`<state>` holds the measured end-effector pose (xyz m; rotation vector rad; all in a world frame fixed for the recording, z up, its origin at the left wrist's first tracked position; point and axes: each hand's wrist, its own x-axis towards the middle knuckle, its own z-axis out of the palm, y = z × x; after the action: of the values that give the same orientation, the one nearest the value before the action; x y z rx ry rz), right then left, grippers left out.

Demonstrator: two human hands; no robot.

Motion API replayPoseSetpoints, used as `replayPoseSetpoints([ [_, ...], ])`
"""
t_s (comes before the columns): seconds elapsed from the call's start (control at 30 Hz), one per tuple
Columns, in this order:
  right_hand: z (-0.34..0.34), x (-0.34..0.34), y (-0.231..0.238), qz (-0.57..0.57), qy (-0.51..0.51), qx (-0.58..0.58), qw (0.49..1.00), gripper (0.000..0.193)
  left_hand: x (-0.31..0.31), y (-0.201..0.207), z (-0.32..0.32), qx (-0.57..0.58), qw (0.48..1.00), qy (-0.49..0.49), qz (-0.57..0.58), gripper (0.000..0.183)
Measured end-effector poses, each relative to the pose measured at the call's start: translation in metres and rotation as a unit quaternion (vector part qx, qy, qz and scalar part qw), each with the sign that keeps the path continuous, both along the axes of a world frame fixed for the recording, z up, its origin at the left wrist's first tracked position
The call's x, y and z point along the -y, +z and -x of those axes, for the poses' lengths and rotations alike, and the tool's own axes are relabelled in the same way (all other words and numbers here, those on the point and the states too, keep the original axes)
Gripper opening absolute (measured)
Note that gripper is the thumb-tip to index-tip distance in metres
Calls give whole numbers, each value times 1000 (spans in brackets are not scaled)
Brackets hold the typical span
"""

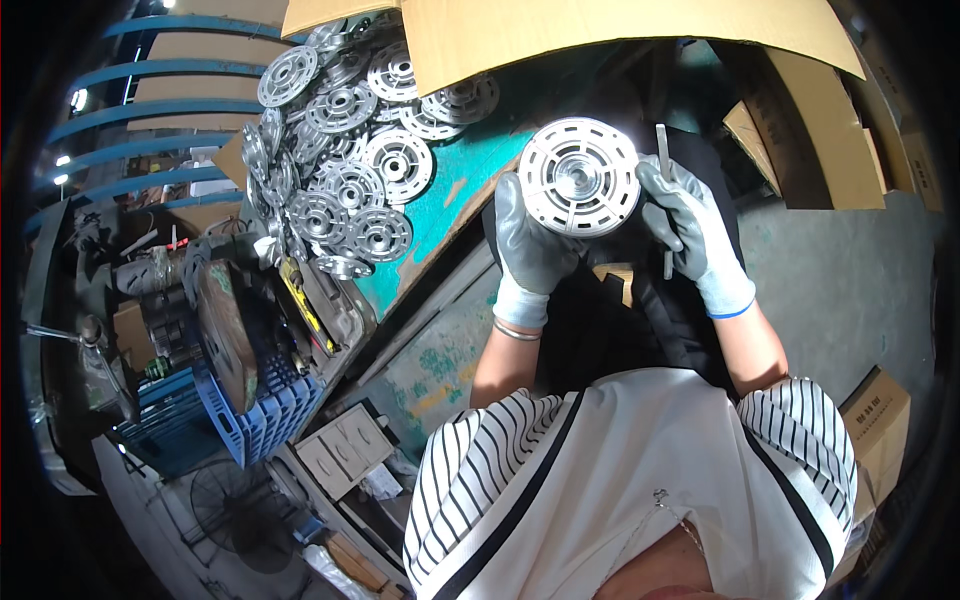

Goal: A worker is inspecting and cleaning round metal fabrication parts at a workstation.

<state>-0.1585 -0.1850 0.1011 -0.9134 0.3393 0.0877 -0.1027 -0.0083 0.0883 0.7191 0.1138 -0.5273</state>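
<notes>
A round silver metal disc [548, 190], with slots round its rim and a raised hub in the middle, is held up in front of my body. My left hand [528, 240], in a grey-coated work glove, grips it at its lower left edge. My right hand [692, 222], gloved the same way, is closed around a thin, straight grey metal bar [662, 148] standing nearly upright in the picture. The fingertips of this hand come close to the disc's right edge; whether they touch it I cannot tell.
Many similar metal discs [352, 188] lie heaped on a green worktop [440, 205] to the left. Cardboard [640, 28] overhangs the far side, and open boxes [812, 130] stand right. A blue crate [262, 425], machinery and a floor fan [240, 510] occupy the lower left.
</notes>
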Motion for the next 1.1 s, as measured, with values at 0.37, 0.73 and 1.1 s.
replayPoseSetpoints([
  [0.37,-10,9,-3,73,-46,34,996,33,8,22,-8,66,985,-122,103,69],
  [0.73,-15,15,3,66,-26,108,992,36,-4,11,-15,145,974,-157,77,59],
  [1.1,-10,19,8,59,-1,131,990,33,-6,13,-13,139,981,-117,66,95],
])
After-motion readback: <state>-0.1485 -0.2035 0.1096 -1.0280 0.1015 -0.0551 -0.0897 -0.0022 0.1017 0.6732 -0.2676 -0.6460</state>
